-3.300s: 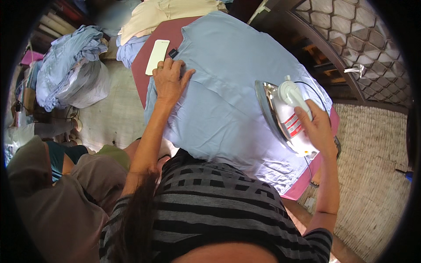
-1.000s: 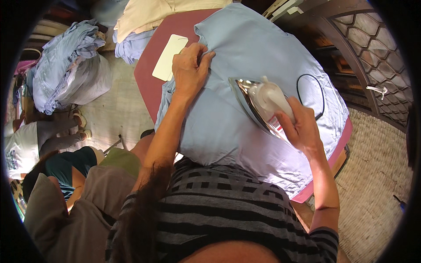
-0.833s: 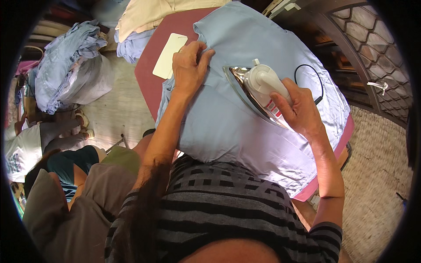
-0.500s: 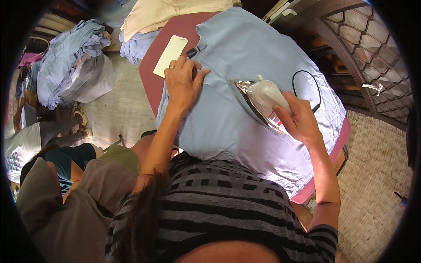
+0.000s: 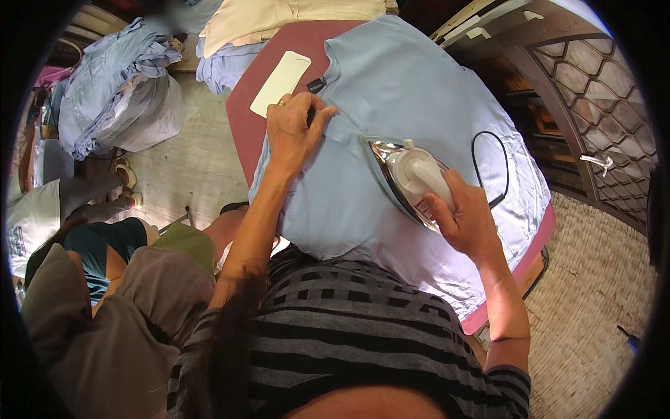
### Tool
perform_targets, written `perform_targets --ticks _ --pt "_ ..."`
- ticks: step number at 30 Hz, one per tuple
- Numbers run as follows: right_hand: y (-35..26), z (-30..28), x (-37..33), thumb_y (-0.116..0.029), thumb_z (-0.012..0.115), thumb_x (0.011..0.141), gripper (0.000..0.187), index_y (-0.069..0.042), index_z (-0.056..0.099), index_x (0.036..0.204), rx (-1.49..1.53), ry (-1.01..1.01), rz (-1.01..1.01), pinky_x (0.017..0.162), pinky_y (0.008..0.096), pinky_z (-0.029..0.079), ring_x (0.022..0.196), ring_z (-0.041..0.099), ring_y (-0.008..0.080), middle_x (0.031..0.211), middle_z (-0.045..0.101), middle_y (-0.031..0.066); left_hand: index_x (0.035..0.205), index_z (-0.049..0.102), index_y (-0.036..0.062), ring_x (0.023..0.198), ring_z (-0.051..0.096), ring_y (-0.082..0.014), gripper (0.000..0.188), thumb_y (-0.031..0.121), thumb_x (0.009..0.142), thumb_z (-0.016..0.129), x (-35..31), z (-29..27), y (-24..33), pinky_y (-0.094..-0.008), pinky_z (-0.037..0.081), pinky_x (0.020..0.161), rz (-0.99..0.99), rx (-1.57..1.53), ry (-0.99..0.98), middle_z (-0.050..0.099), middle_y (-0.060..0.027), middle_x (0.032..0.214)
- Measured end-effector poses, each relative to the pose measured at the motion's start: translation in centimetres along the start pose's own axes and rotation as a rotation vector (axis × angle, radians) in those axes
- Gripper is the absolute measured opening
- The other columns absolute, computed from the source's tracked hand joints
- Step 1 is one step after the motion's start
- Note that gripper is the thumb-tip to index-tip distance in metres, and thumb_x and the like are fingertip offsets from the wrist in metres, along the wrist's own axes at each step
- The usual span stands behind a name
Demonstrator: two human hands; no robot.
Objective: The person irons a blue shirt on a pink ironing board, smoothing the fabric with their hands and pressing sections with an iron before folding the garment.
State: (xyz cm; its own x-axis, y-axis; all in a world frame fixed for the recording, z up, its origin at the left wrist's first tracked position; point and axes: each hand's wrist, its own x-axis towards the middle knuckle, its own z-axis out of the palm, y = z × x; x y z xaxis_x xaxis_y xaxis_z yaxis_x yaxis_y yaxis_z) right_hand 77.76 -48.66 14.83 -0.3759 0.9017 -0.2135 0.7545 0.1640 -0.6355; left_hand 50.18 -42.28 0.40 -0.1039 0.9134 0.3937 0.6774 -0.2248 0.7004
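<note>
**Iron tipped up over the blue cloth**

I saw one maroon board point(image 5: 244, 119) under one pale blue cloth point(image 5: 412, 91), which covered most of it and hung over the near edge. The floor point(image 5: 188, 167) to my left was pale and bare; to my right lay a woven mat point(image 5: 593, 300) and a dark metal grille point(image 5: 593, 91). I counted one iron point(image 5: 412, 178), one black cord point(image 5: 492, 164) looping across the cloth, and one cream card point(image 5: 279, 82) on the board's bare corner. My right hand point(image 5: 464, 220) was closed around the iron's handle, holding it tilted so the soleplate showed. My left hand point(image 5: 293, 129) lay flat, fingers spread, pressing the cloth beside the card. Two heaps of clothes sat beyond: a blue pile point(image 5: 118, 77) on the floor, a cream pile point(image 5: 279, 17) past the board
</note>
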Motion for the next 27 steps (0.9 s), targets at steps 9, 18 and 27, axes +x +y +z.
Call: perform_targets --ticks 9,18,27 --pt "-1.5 0.6 1.0 -0.028 0.065 0.093 0.032 -0.002 0.059 0.110 0.046 0.015 0.015 0.066 0.0444 0.052 0.080 0.067 0.0429 0.091 0.067 0.0220 0.078 0.061 0.0113 0.068 0.053 -0.0202 0.027 0.033 0.083 0.077 0.1 0.0 0.3 -0.0366 0.032 0.068 -0.010 0.001 0.003 0.056 0.0000 0.066" --pt "-0.4 0.7 -0.6 -0.028 0.065 0.094 0.031 0.000 0.058 0.106 0.065 0.058 0.047 0.062 0.0414 0.052 0.074 0.066 0.0442 0.083 0.066 0.0237 0.079 0.061 0.0089 0.066 0.052 -0.0213 0.026 0.028 0.082 0.078 0.4 0.0 0.5 -0.0361 0.035 0.067 0.052 0.059 0.024 0.056 -0.0025 0.067" --pt "-0.9 1.4 -0.8 -0.029 0.064 0.094 0.032 -0.001 0.059 0.108 0.060 0.100 0.046 0.062 0.0440 0.052 0.075 0.066 0.0440 0.088 0.066 0.0227 0.080 0.061 0.0111 0.070 0.055 -0.0214 0.026 0.032 0.083 0.076 0.1 0.0 0.4 -0.0376 0.034 0.068 0.036 0.076 0.008 0.058 -0.0003 0.069"
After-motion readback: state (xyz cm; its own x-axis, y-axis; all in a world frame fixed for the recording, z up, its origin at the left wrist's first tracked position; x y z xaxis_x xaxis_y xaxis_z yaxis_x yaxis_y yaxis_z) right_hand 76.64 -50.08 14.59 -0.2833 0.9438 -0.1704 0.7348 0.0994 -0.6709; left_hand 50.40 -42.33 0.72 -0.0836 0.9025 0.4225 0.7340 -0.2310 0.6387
